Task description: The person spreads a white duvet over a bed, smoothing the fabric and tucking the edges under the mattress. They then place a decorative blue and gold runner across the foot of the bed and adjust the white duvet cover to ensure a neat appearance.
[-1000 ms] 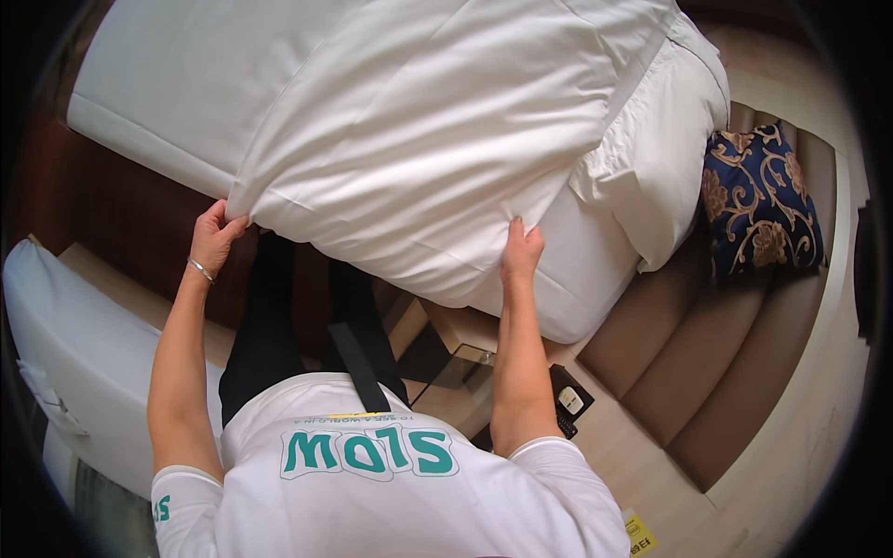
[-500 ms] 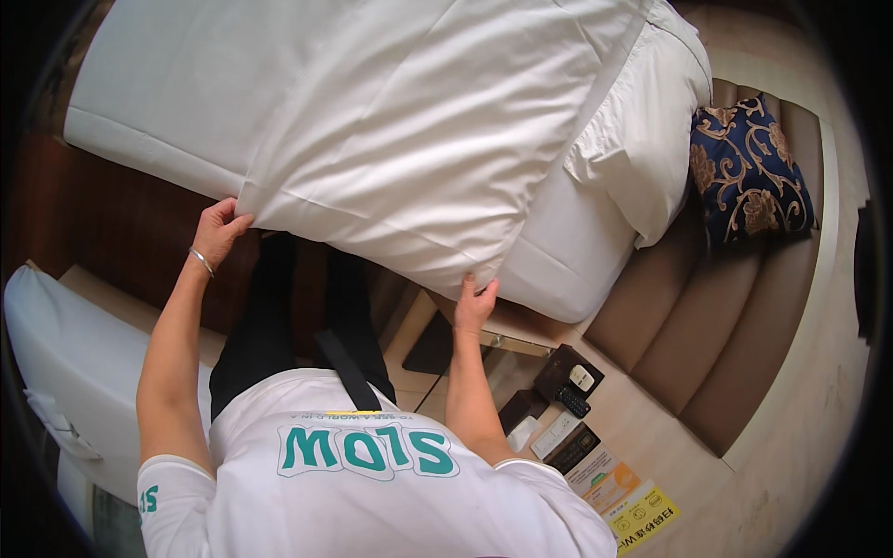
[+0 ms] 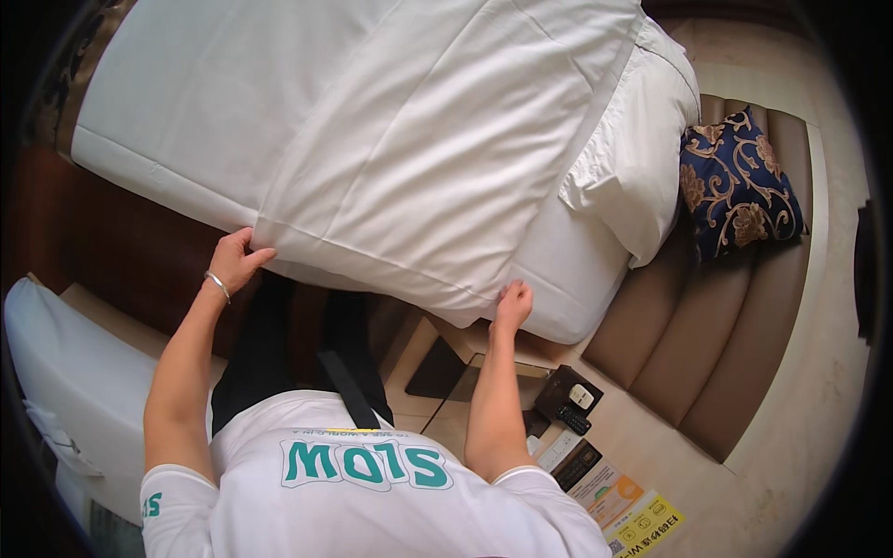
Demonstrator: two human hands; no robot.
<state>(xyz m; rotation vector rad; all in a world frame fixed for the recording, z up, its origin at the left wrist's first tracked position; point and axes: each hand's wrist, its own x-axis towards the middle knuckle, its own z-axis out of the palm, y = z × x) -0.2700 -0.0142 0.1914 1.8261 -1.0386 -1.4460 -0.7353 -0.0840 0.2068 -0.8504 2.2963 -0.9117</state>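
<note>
A white duvet (image 3: 437, 177) lies across the bed, wrinkled toward its right part, its near edge hanging over the mattress side. My left hand (image 3: 240, 261) pinches that near edge between thumb and fingers, a silver bangle on the wrist. Farther right, my right hand (image 3: 513, 306) is closed at the duvet's near right corner, fingertips curled against the fabric. Beside it the white-covered mattress (image 3: 575, 286) shows bare of duvet. A white pillow (image 3: 633, 153) rests at the head end, partly overlapped by the duvet's edge.
A brown padded headboard (image 3: 716, 335) stands at the right, with a navy and gold patterned cushion (image 3: 744, 191) against it. Below is a nightstand holding a dark box, a phone handset (image 3: 575, 420) and printed cards (image 3: 609, 493). Another white-covered bed (image 3: 84, 372) is at lower left.
The duvet's near edge lies flatter along the bed side. My right hand has moved right and its fingers have curled in; my left hand has shifted slightly right and nearer to me.
</note>
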